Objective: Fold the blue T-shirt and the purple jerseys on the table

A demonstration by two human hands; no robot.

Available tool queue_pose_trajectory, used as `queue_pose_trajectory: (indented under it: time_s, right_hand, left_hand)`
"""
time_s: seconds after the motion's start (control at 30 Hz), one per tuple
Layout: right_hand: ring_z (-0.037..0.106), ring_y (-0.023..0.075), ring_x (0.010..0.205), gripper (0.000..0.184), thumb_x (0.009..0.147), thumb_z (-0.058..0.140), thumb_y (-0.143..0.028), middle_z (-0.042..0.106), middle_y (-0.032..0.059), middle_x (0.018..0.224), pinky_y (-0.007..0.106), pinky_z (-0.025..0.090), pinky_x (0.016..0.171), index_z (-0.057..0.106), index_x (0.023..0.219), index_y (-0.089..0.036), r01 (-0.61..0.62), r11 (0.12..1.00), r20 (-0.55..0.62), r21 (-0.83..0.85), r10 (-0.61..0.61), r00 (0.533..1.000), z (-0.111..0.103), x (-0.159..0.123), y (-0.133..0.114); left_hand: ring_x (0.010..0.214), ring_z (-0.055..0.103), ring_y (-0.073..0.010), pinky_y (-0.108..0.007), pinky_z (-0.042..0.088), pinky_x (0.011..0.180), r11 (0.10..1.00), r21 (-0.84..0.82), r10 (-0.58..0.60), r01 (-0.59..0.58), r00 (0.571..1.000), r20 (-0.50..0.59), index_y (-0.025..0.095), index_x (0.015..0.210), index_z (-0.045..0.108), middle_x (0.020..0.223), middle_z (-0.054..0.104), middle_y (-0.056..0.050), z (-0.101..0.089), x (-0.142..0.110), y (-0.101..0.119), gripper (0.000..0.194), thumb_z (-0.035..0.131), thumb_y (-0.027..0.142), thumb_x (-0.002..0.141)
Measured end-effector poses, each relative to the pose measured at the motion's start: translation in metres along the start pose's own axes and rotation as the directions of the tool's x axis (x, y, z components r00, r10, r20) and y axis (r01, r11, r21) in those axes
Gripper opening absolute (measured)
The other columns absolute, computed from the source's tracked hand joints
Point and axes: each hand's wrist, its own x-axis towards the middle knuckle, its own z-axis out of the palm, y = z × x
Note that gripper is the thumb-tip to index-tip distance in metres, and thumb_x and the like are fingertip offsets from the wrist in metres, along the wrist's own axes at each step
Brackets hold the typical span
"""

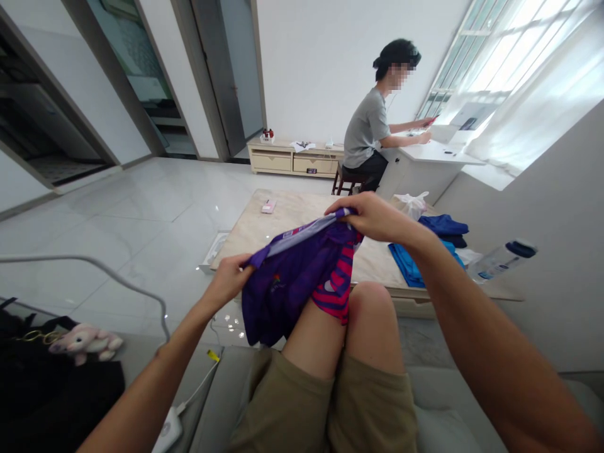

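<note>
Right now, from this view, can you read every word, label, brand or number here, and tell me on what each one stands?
No text can be read with certainty.
Small coloured emblem on the purple jersey with pink stripes: too small to read.
White label on the clear plastic bottle with a dark blue cap: too blurred to read.

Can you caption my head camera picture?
Left hand and right hand hold a purple sports shirt above bare knees.

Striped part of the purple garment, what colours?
The striped part shows pink and dark purple bands, in the head view.
</note>
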Motion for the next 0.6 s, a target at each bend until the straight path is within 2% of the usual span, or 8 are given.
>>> queue_pose_trajectory:
  time_s: [0.1, 0.17, 0.23, 0.27, 0.37, 0.43, 0.53, 0.6]
  right_hand:
    - [0.074, 0.0243, 0.098, 0.029, 0.091, 0.07, -0.023, 0.082, 0.0055, 0.104, 0.039, 0.057, 0.096, 0.085, 0.115, -0.018, 0.018, 0.998, -0.275, -0.054, -0.032, 0.961, -0.027, 0.005, -0.001]
    - [0.073, 0.0254, 0.107, 0.035, 0.093, 0.07, -0.026, 0.082, 0.0063, 0.114, 0.041, 0.057, 0.099, 0.082, 0.125, -0.019, 0.012, 0.996, -0.426, -0.09, -0.049, 0.903, -0.032, 0.005, 0.006]
    - [0.072, 0.0272, 0.112, 0.035, 0.093, 0.068, -0.025, 0.081, 0.0072, 0.116, 0.042, 0.056, 0.102, 0.081, 0.124, -0.019, -0.071, 0.986, -0.474, -0.152, -0.01, 0.88, -0.027, 0.001, 0.022]
    - [0.072, 0.0282, 0.111, 0.031, 0.092, 0.067, -0.024, 0.082, 0.0078, 0.112, 0.042, 0.055, 0.102, 0.082, 0.119, -0.019, -0.132, 0.973, -0.436, -0.189, 0.037, 0.899, -0.023, -0.002, 0.033]
    - [0.074, 0.0291, 0.097, 0.016, 0.085, 0.07, -0.018, 0.081, 0.0085, 0.088, 0.041, 0.054, 0.098, 0.083, 0.093, -0.019, -0.269, 0.91, -0.187, -0.316, 0.219, 0.958, -0.024, -0.013, 0.062]
    - [0.073, 0.0284, 0.092, 0.014, 0.085, 0.069, -0.017, 0.079, 0.0092, 0.082, 0.04, 0.053, 0.096, 0.083, 0.088, -0.02, -0.278, 0.893, -0.162, -0.353, 0.235, 0.959, -0.037, -0.022, 0.068]
    - [0.072, 0.0275, 0.098, 0.025, 0.094, 0.066, -0.023, 0.082, 0.0107, 0.098, 0.041, 0.053, 0.099, 0.083, 0.113, -0.019, -0.226, 0.928, -0.389, -0.297, 0.098, 0.916, -0.056, -0.04, 0.063]
    - [0.072, 0.0281, 0.101, 0.035, 0.093, 0.072, -0.03, 0.082, 0.01, 0.105, 0.041, 0.055, 0.097, 0.079, 0.126, -0.019, -0.213, 0.945, -0.444, -0.247, 0.085, 0.892, -0.055, -0.059, 0.062]
  left_hand:
    - [0.082, 0.064, -0.0223, -0.028, 0.052, 0.073, 0.992, 0.062, 0.129, -0.114, 0.918, -0.376, 0.019, 0.08, 0.074, 0.074, 0.069, -0.001, -0.033, 0.029, 0.046, 0.037, 0.066, 0.052, 0.094]
    - [0.083, 0.064, -0.021, -0.027, 0.052, 0.075, 0.977, 0.118, 0.211, -0.176, 0.864, -0.456, 0.018, 0.087, 0.075, 0.077, 0.069, -0.001, -0.038, 0.047, 0.07, 0.035, 0.065, 0.05, 0.097]
    - [0.087, 0.066, -0.0226, -0.028, 0.053, 0.077, 0.959, 0.188, 0.264, -0.212, 0.913, -0.313, 0.018, 0.092, 0.077, 0.081, 0.073, -0.002, -0.03, 0.061, 0.077, 0.03, 0.07, 0.047, 0.094]
    - [0.088, 0.068, -0.0241, -0.029, 0.053, 0.077, 0.948, 0.233, 0.261, -0.215, 0.947, -0.188, 0.02, 0.093, 0.079, 0.082, 0.075, -0.003, -0.022, 0.067, 0.075, 0.026, 0.072, 0.044, 0.091]
    - [0.087, 0.072, -0.0283, -0.031, 0.051, 0.074, 0.906, 0.393, 0.154, -0.159, 0.987, 0.046, 0.024, 0.087, 0.083, 0.082, 0.08, -0.005, -0.002, 0.077, 0.064, 0.015, 0.075, 0.036, 0.084]
    - [0.087, 0.073, -0.0281, -0.031, 0.05, 0.075, 0.898, 0.422, 0.137, -0.127, 0.991, 0.006, 0.024, 0.09, 0.085, 0.084, 0.081, -0.005, 0.002, 0.078, 0.065, 0.017, 0.073, 0.036, 0.085]
    - [0.09, 0.072, -0.025, -0.029, 0.052, 0.08, 0.936, 0.298, 0.227, -0.187, 0.968, -0.105, 0.021, 0.105, 0.085, 0.093, 0.083, -0.004, 0.0, 0.073, 0.076, 0.029, 0.07, 0.039, 0.088]
    - [0.088, 0.072, -0.0239, -0.029, 0.053, 0.082, 0.949, 0.21, 0.261, -0.234, 0.959, -0.112, 0.019, 0.107, 0.084, 0.096, 0.083, -0.004, 0.001, 0.066, 0.074, 0.032, 0.071, 0.039, 0.087]
